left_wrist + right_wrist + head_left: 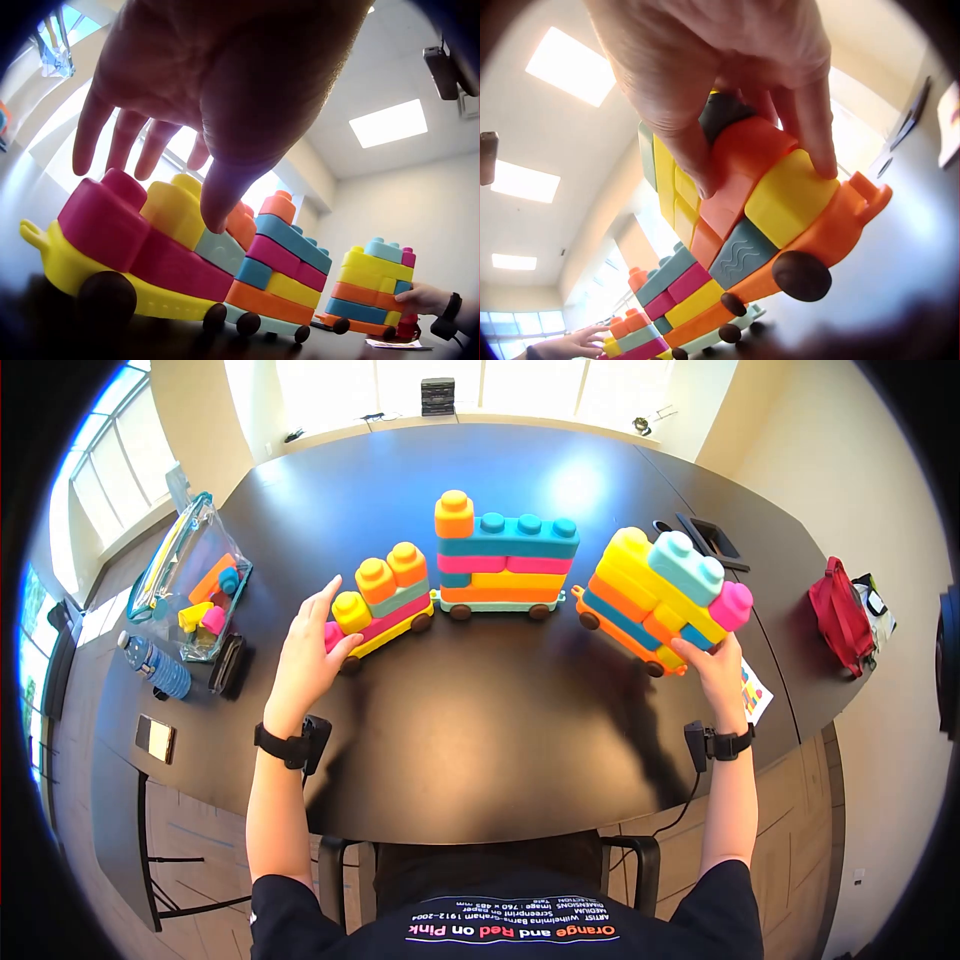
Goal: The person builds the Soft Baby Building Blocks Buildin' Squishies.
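Three toy block train cars stand in a curved row on the dark table. My left hand (306, 652) is at the near end of the low yellow-based car (400, 620), fingers extended over its pink block (112, 214) and thumb close to its yellow block. The middle car (508, 550) has a mint base and stacked orange, pink and teal blocks, one orange block on top. At the right, my right hand (718, 672) grips the end of the orange-based car (640, 600), thumb and fingers on either side of its blocks. This car is stacked with yellow, orange and teal blocks.
Left on the table are a clear bag (215, 565) with loose blocks, a water bottle (160, 665), a dark case (229, 665) and a phone (155, 737). A printed sheet (757, 695) lies beside the right hand; a red bag (842, 618) is further right.
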`<state>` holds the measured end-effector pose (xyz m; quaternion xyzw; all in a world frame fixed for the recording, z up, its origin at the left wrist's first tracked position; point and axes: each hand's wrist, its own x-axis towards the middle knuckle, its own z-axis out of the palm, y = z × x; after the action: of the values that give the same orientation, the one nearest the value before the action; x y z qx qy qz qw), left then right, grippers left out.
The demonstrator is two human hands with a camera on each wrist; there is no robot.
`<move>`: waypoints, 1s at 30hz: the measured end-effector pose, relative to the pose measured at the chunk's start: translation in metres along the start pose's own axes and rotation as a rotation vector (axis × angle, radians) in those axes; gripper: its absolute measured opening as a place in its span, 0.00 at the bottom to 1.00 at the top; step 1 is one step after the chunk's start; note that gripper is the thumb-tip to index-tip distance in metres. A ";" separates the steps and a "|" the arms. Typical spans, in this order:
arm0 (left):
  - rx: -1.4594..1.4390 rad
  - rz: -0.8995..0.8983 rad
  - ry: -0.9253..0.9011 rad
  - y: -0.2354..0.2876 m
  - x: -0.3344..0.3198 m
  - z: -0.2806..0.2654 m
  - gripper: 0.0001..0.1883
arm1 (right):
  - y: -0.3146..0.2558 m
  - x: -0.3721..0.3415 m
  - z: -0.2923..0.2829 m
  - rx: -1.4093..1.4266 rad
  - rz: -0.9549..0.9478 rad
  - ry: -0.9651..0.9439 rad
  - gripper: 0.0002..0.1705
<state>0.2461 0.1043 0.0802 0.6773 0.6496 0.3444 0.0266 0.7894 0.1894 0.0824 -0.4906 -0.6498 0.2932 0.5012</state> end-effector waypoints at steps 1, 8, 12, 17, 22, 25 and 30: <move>-0.003 -0.013 -0.012 0.001 0.000 0.001 0.41 | 0.006 0.004 0.003 -0.005 0.014 0.010 0.32; -0.014 -0.028 -0.019 -0.001 0.003 0.002 0.38 | 0.010 0.016 0.018 -0.033 0.152 -0.037 0.32; 0.004 0.009 -0.010 -0.008 0.006 0.005 0.34 | 0.026 0.017 0.019 -0.050 0.112 -0.047 0.32; 0.005 -0.068 -0.009 -0.006 0.004 0.009 0.29 | 0.027 0.015 0.020 0.004 0.110 -0.107 0.33; 0.031 -0.071 -0.001 0.000 -0.002 0.006 0.29 | 0.025 0.013 0.021 0.000 0.084 -0.122 0.33; 0.062 -0.104 0.007 0.011 -0.006 0.003 0.29 | 0.019 0.008 0.024 -0.009 0.060 -0.116 0.32; 0.153 -0.172 0.029 0.031 -0.014 0.005 0.29 | 0.007 -0.001 0.028 -0.025 0.084 -0.114 0.31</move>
<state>0.2762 0.0896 0.0850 0.6143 0.7298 0.3000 -0.0050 0.7652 0.1943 0.0670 -0.5061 -0.6598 0.3334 0.4442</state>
